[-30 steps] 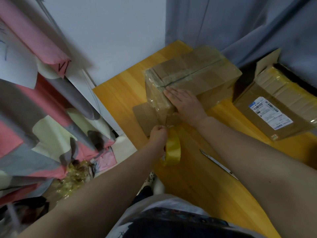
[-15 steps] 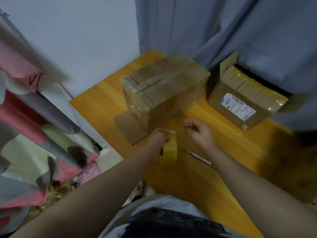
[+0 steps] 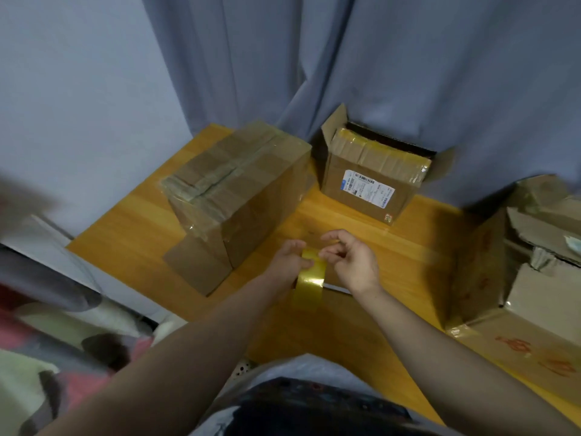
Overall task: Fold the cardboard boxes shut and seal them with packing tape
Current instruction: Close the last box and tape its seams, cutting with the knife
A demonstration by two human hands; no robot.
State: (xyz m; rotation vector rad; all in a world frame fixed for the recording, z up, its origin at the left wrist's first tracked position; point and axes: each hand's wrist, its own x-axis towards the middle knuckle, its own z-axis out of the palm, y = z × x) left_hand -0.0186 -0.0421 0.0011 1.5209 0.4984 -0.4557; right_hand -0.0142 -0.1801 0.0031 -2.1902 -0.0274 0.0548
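Observation:
A taped-up cardboard box [image 3: 239,196] stands at the table's back left, one flap lying flat at its near end. My left hand [image 3: 290,261] grips a yellow roll of packing tape [image 3: 309,286] above the table, in front of that box. My right hand [image 3: 350,259] is right beside the roll's top, its fingers curled at the tape's edge; whether they pinch the tape is unclear. A second box [image 3: 371,180] with a shipping label stands open at the back. A third box [image 3: 515,262] with torn flaps sits at the right.
The wooden table [image 3: 393,247] fills the middle. A thin metal blade [image 3: 338,288] lies on it just under my right wrist. A blue curtain [image 3: 377,73] hangs behind the boxes. Patterned bedding [image 3: 47,357] lies to the left of the table.
My right hand left the top of the taped box and came to the tape roll. My left hand drew the roll away from the box. The view swung right, showing the third box.

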